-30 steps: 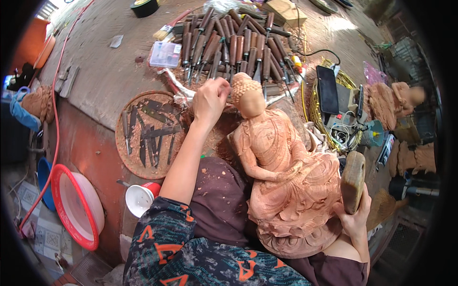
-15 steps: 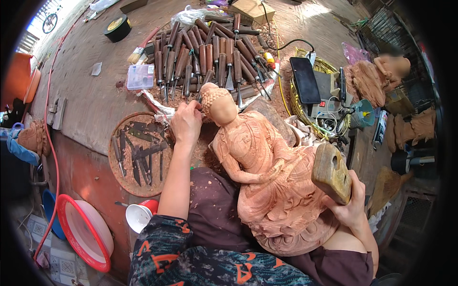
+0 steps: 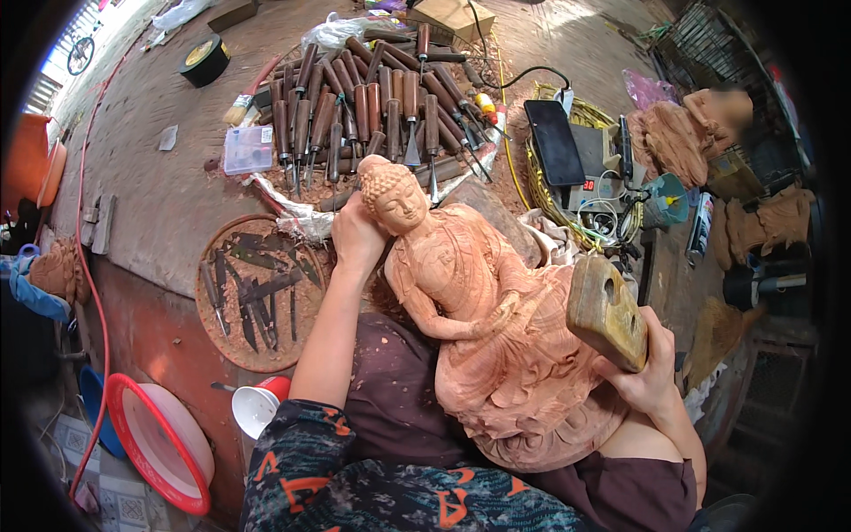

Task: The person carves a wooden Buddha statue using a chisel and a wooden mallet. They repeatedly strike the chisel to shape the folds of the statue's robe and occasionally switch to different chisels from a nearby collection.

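Note:
A carved wooden Buddha statue (image 3: 465, 266) lies tilted back across my lap, its head away from me and its base near my right thigh. My left hand (image 3: 357, 238) is closed against the side of the statue's head, its fingertips partly hidden behind it. My right hand (image 3: 649, 372) grips a worn wooden mallet (image 3: 605, 312), a thick block with dark hollows in its face. The mallet is held up over the right side of the statue's base. Past the statue's head lies a heap of wood-handled carving chisels (image 3: 372, 102).
At the left, a round tray (image 3: 213, 306) holds dark blades and wood chips. A white cup (image 3: 255, 410) and a red-rimmed basin (image 3: 191, 483) stand nearer. A phone (image 3: 554, 142), coiled yellow hose (image 3: 534, 168) and another carving (image 3: 660, 142) are at the right.
My left hand has turned and moved in closer against the statue's head. The view has shifted slightly; the right hand still holds the mallet in much the same place.

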The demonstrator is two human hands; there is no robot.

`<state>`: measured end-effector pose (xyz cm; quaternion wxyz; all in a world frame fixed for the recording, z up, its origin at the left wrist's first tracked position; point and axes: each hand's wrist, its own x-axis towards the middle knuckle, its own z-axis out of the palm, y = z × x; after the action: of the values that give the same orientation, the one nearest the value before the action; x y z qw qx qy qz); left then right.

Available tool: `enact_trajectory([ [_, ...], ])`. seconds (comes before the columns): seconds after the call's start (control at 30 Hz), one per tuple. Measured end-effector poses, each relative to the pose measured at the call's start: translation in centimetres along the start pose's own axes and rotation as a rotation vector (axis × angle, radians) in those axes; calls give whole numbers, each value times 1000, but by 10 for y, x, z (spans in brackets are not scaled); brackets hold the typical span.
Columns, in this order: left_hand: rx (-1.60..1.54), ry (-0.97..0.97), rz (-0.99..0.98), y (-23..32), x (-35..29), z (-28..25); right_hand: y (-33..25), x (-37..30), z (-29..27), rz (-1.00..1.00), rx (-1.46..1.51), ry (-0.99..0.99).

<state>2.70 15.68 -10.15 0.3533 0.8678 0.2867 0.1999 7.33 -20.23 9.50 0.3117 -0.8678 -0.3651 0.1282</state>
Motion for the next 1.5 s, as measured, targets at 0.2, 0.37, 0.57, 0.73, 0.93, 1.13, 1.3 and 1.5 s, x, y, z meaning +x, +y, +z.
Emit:
enact_trajectory([
  [0.2,-76,16,72,-3,0,4,0,0,0,-3,6,2],
  [0.37,-59,-14,36,1,2,6,0,1,1,-13,-6,13],
  [0.57,-438,155,-202,5,63,-49,0,0,0,21,-32,22],
  [0.73,-368,-174,187,106,102,-61,-5,2,-5,134,32,-41],
  [0.93,332,-667,254,148,137,63,-6,4,-6,223,94,-99],
  [1.13,210,-573,25,138,136,95,-5,3,-4,221,103,-53],
  [1.3,209,-517,52,144,128,97,-7,4,-7,209,81,-99],
  [1.5,275,-450,196,93,188,26,-11,6,-6,202,63,-67],
])
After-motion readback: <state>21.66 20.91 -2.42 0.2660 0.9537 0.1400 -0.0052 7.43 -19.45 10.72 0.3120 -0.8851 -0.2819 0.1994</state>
